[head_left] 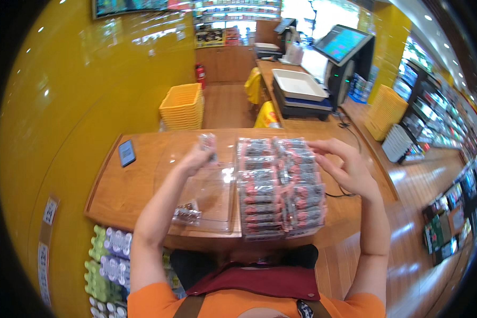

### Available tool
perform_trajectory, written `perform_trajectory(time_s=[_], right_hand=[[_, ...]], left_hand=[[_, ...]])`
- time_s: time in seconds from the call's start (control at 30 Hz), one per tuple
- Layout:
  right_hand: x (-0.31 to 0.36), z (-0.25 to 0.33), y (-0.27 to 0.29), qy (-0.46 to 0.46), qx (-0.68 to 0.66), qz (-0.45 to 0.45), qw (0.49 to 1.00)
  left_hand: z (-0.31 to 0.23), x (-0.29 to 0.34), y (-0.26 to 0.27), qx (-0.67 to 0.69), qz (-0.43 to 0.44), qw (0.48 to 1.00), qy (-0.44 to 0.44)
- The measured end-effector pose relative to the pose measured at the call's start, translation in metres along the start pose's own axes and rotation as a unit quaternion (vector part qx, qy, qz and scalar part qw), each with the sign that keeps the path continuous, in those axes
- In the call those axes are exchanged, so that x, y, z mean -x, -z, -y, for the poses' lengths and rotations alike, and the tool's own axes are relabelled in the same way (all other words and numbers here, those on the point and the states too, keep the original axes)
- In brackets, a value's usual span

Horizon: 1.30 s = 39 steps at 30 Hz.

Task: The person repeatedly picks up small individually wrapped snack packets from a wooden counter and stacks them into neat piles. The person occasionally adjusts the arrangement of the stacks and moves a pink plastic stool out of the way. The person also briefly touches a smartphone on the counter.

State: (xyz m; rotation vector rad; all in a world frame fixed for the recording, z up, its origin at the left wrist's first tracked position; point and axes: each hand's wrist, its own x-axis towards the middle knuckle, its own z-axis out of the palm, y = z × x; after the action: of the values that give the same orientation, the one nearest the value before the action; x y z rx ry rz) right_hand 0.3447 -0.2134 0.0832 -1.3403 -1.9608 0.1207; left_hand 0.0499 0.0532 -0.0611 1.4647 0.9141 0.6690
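Note:
My left hand (197, 158) is closed around a small clear plastic packet (209, 142), raised over the far side of a clear plastic tray (225, 212). Inside the tray, at its near edge, lies another small packet (187, 212) with brownish contents. To the right stands a block of packets (281, 196), stacked in two rows of pink and dark wrapped pieces. My right hand (351, 167) is at the block's far right corner, fingers apart and their tips at the packets. Whether those fingertips touch a packet is hard to see.
A phone (126, 153) lies at the table's far left. Beyond the wooden table (127, 196) stand stacked yellow baskets (182, 106). A scale with a white tray (300, 85) and a touch screen (343, 43) are on the counter, with a black cable (350, 127) nearby. Bottle packs (111, 254) sit below left.

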Motion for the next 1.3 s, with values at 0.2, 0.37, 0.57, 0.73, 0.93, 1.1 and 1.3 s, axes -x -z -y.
perform_trajectory(time_s=[0.2, 0.37, 0.57, 0.73, 0.93, 1.1, 1.3], right_hand=[[-0.014, 0.014, -0.019, -0.064, -0.240, -0.031, 0.968], [-0.025, 0.033, -0.027, -0.032, -0.341, -0.053, 0.938], [-0.005, -0.029, 0.010, -0.032, -0.227, 0.056, 0.972], [-0.002, -0.074, 0.002, -0.046, -0.079, 0.221, 0.971], [-0.005, -0.083, -0.011, -0.025, -0.042, 0.256, 0.965], [0.009, -0.076, -0.012, -0.015, 0.043, 0.190, 0.981], [0.038, -0.080, -0.024, 0.034, 0.078, 0.083, 0.993]], left_hand=[[-0.138, 0.114, -0.110, 0.192, 0.107, 0.957, -0.190], [-0.130, 0.103, -0.184, 0.217, 0.152, 0.918, -0.295], [-0.117, 0.116, -0.164, -0.286, 0.014, 0.907, -0.310], [-0.081, 0.121, -0.153, -0.451, -0.023, 0.859, -0.241], [-0.069, 0.120, -0.168, -0.498, -0.007, 0.816, -0.293], [-0.062, 0.117, -0.180, -0.549, 0.009, 0.777, -0.308], [-0.056, 0.116, -0.184, -0.558, 0.015, 0.755, -0.345]])
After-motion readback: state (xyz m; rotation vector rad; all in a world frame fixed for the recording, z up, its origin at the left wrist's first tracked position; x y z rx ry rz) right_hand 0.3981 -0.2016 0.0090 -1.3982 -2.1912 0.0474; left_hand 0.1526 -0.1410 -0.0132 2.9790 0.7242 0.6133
